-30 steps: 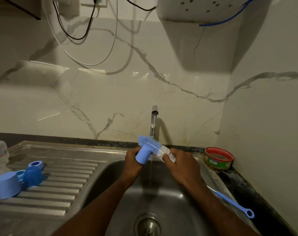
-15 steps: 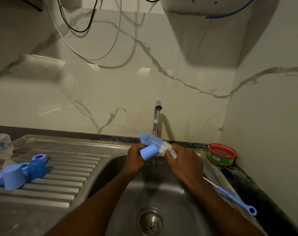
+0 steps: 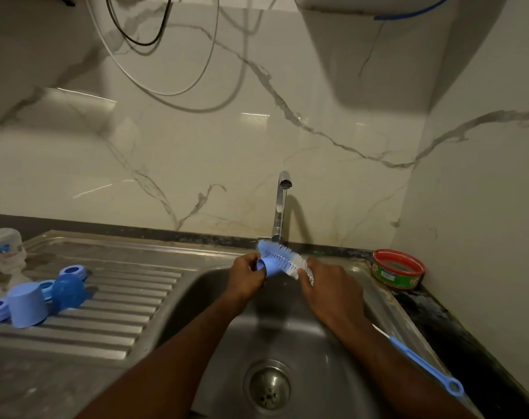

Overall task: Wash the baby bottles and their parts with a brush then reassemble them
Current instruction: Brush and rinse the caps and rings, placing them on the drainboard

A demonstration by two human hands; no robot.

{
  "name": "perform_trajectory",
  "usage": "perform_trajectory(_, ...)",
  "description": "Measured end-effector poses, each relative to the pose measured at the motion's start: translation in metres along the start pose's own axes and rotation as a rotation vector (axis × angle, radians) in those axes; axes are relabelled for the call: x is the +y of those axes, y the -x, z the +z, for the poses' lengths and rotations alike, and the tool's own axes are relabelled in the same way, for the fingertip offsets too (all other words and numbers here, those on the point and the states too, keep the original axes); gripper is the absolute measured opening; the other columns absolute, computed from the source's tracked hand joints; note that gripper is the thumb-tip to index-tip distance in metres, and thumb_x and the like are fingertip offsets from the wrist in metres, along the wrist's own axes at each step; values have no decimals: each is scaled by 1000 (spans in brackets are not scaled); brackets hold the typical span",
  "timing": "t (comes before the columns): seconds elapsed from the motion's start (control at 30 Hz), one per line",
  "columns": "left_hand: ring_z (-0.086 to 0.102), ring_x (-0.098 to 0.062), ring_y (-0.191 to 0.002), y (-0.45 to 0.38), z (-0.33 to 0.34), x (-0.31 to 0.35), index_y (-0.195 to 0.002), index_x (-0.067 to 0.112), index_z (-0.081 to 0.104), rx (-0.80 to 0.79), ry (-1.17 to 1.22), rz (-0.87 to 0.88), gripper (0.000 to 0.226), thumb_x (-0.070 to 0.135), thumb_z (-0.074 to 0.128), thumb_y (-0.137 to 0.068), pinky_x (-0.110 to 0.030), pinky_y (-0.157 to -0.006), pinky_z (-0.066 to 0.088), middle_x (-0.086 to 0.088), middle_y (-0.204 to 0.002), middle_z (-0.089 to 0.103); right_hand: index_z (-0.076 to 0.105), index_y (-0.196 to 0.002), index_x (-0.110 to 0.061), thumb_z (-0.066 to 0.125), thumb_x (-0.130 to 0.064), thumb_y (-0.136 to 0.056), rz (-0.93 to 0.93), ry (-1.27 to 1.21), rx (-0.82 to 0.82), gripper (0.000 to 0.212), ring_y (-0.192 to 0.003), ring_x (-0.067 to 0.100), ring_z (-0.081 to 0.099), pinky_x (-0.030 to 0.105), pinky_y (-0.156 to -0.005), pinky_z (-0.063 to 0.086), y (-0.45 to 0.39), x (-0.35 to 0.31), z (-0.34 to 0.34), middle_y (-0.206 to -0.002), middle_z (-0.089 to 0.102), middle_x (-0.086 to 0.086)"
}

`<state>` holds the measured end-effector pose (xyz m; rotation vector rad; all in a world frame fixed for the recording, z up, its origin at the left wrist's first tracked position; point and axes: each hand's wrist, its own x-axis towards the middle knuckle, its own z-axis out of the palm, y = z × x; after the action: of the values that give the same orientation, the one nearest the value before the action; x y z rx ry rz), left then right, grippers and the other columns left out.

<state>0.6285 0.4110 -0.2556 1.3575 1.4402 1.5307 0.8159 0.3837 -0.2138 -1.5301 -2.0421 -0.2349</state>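
Both hands over steel sink basin [image 3: 341, 367], under tap [image 3: 282, 204]. Small blue plastic cap [image 3: 267, 266] now lower against bristles, open end tipped left. Left hand [image 3: 245, 278] fingers curl round cap. Right hand [image 3: 332, 293] grips blue-and-white bottle brush [image 3: 282, 259]; bristle head points up-left, blue handle runs down-right along basin's right rim. Drainboard [image 3: 115, 300] left holds other blue parts.

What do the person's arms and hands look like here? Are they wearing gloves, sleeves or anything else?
Both arms are bare as far up as the picture shows, with no sleeve in view. The left hand and right hand are bare too: no gloves. No ring, watch or bracelet shows on the sides facing the camera.
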Motion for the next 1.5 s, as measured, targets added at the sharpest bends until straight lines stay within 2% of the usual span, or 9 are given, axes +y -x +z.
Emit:
perform_trajectory(0.2,69,-19,-98,5,16,6,-116,11,67,-6,118,28,26,16,74,-92,-24,-72,58,-6,-110,71,59,-130,-29,45,-50,-102,88,28,29,37,-99,19,67,31,-78,49,-4,2,2,-114,71,0)
perform_trajectory(0.4,69,-37,-93,-1,29,11,-109,0,66,-2,286,-107,23,21,61,-101,-47,-85,58,-25,-100,71,59,-123,-33,45,-54,-99,-101,-78,-3,35,-88,19,67,32,-71,50,3,-8,2,-103,72,-2)
perform_trajectory(0.53,70,-12,-75,4,30,10,-113,10,64,-27,283,-30,29,27,74,-92,-26,-64,58,-11,-98,73,60,-122,-32,44,-50,-102,16,53,61,31,-89,19,67,29,-67,37,-7,0,-6,-102,71,-2)
perform_trajectory(0.67,67,-15,-95,-4,28,-1,-121,14,60,104,157,-65,31,23,72,-93,-26,-76,57,-4,-109,68,60,-127,-34,46,-54,-100,-41,-22,39,36,-89,17,67,29,-69,41,-2,3,-5,-105,72,-3)
perform_trajectory(0.8,70,-17,-83,-5,24,-3,-105,11,66,156,18,-37,20,30,65,-97,-23,-66,54,-4,-87,71,60,-126,-35,48,-57,-98,-103,-80,18,38,-89,16,67,30,-71,46,3,-1,-1,-106,72,-4)
perform_trajectory(1.03,75,-14,-85,1,25,2,-119,18,64,70,199,95,26,23,69,-94,-23,-62,59,2,-97,74,63,-121,-34,49,-57,-98,-41,-58,58,36,-78,13,61,27,-66,38,0,3,-10,-99,72,-4)
perform_trajectory(1.17,72,-23,-91,-3,16,-3,-106,13,71,114,70,117,18,28,70,-94,-36,-77,61,-6,-95,74,65,-122,-36,48,-63,-95,-87,-83,32,42,-93,19,69,32,-75,50,5,1,-5,-104,73,-4)
perform_trajectory(1.37,69,-20,-104,-4,19,-2,-124,9,67,99,90,67,38,15,78,-88,-33,-89,58,-6,-112,72,63,-118,-33,47,-55,-99,-13,16,92,33,-87,19,68,30,-68,45,-4,9,-7,-99,73,-2)
perform_trajectory(1.5,73,-14,-83,-11,19,-3,-97,20,71,211,115,-85,16,33,76,-89,-28,-69,59,-2,-90,76,66,-121,-36,52,-62,-94,-98,-87,30,40,-90,17,69,27,-69,42,2,6,-3,-102,74,-5)
